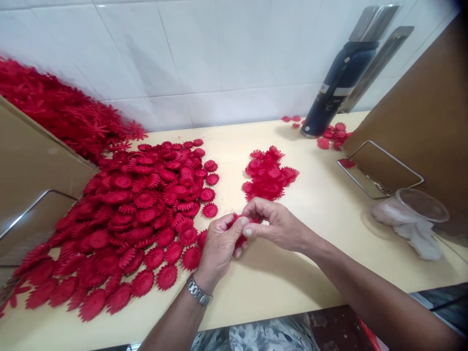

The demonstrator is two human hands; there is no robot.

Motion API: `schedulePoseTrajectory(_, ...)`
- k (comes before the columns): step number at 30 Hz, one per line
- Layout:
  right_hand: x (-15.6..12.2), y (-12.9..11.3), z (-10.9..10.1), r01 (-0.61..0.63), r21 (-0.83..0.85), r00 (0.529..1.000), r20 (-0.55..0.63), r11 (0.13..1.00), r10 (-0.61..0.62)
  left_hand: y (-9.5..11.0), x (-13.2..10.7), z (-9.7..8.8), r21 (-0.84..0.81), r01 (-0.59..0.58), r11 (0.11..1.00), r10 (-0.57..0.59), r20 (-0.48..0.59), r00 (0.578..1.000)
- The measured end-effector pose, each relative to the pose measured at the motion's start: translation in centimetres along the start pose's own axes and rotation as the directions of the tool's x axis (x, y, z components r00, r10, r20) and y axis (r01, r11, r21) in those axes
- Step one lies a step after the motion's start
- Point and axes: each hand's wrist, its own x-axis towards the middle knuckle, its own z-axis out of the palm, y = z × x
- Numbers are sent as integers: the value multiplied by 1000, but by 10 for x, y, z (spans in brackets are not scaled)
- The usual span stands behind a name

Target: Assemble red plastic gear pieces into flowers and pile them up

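Above the front of the table, my left hand (221,241) is closed around a red fringed plastic flower piece (239,240), mostly hidden by the fingers. My right hand (272,225) meets it there, thumb and fingers pinched on the same piece. Just beyond the hands lies a small pile of red fringed flower pieces (270,173). To the left spreads a large heap of red toothed round flower pieces (146,200), its nearest ones close to my left wrist.
Red star-shaped petals (69,107) are piled at the back left behind a brown board (36,180). A dark blue bottle (334,87) stands by the tiled wall, near a few red pieces (332,136). At right are a brown panel (420,126) and a clear plastic cup (420,207) with a crumpled bag.
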Motion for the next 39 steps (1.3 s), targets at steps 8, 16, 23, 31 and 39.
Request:
schedulePoseTrajectory(8,1,10,-3,41,-2,992,-118,999,-41,1,-3,-4,17,-12,1000,11,70,997)
schedulePoseTrajectory(16,-4,2,-3,180,-391,976,-46,903,-214,3,-1,-1,95,-47,994,42,55,998)
schedulePoseTrajectory(23,6,4,-1,165,-331,976,-80,929,-202,-2,-1,-3,161,-69,984,57,81,995)
schedulePoseTrajectory(31,18,19,-16,98,-52,893,-437,994,-111,2,-2,-3,318,-63,946,59,23,998)
schedulePoseTrajectory(39,17,14,-18,73,-42,954,-287,996,-82,3,4,0,169,-122,978,126,-16,992)
